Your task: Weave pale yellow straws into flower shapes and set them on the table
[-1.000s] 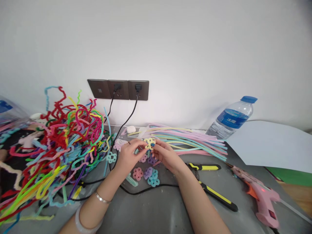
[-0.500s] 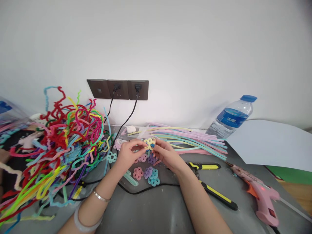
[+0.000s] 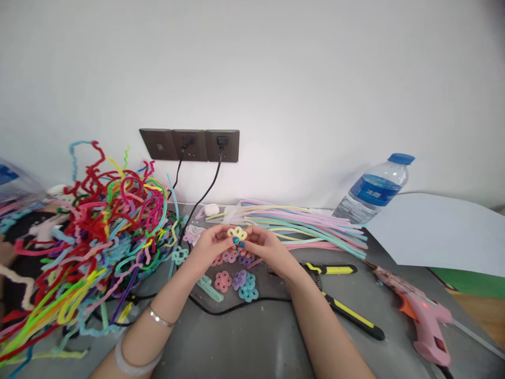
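Both hands pinch a small pale yellow pipe-cleaner flower (image 3: 237, 232) above the table. My left hand (image 3: 209, 246) grips its left side, with the thumb on the front. From the right, my right hand (image 3: 268, 248) closes on it the same way, the two thumbs almost meeting at its lower edge. The fingers behind the flower are partly hidden. Below the hands lie finished loop flowers: a pink one (image 3: 223, 281), a purple one (image 3: 239, 279), a blue one (image 3: 248, 287) and a mint one (image 3: 180, 255). A folded mint pipe-cleaner piece (image 3: 210, 288) lies beside them.
A big tangle of colourful pipe cleaners (image 3: 106, 231) fills the left. Straight pastel pipe cleaners (image 3: 307, 223) lie along the wall. To the right are yellow-black pliers (image 3: 351, 313), a pink glue gun (image 3: 424, 318), a tilted water bottle (image 3: 373, 189) and white paper (image 3: 437, 231). A black cord (image 3: 229, 310) crosses the table.
The yellow flower has tilted and moved slightly left and down. Both thumbs have come together on its lower front edge; the other things keep their places.
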Action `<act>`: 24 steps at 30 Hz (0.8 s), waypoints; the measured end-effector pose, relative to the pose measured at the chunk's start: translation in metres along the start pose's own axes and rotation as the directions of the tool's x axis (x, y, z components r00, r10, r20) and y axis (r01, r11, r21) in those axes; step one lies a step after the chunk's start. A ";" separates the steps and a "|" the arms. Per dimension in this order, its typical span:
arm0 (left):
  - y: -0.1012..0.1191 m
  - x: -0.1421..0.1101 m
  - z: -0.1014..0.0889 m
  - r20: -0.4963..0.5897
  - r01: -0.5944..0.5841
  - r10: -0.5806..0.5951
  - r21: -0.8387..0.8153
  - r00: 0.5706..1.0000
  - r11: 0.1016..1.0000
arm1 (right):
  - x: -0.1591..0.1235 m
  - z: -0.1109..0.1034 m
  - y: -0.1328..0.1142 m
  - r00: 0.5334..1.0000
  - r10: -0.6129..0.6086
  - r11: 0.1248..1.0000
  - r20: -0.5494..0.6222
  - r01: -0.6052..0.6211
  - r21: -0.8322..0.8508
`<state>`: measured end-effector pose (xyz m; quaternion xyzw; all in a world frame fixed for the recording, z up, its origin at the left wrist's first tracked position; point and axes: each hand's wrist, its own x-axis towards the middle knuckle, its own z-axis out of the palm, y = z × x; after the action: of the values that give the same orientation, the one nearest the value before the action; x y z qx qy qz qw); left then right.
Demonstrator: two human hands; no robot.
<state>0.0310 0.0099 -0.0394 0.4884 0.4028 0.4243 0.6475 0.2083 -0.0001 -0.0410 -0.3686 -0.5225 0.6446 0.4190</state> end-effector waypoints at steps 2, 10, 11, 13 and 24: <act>0.002 -0.001 0.003 -0.029 0.057 -0.059 -0.074 0.998 0.996 | 0.001 0.000 0.002 0.997 -0.077 0.997 -0.028 0.077 -0.021; 0.004 -0.004 0.005 -0.003 0.139 -0.145 -0.271 0.989 0.953 | 0.001 0.007 0.001 0.924 -0.370 0.879 -0.099 0.313 -0.359; 0.003 -0.004 0.005 0.007 0.144 -0.148 -0.271 0.989 0.952 | 0.001 0.008 0.000 0.914 -0.393 0.862 -0.101 0.329 -0.386; 0.004 -0.004 0.006 0.012 0.150 -0.153 -0.267 0.988 0.952 | -0.001 0.009 -0.001 0.892 -0.442 0.822 -0.097 0.360 -0.440; 0.006 -0.004 0.003 -0.023 0.179 -0.188 -0.204 0.982 0.962 | -0.005 0.003 -0.006 0.815 -0.578 0.640 0.047 0.489 -0.593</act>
<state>0.0311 0.0062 -0.0325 0.3719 0.4149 0.4113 0.7214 0.2083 -0.0053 -0.0345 -0.3532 -0.7459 0.2720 0.4949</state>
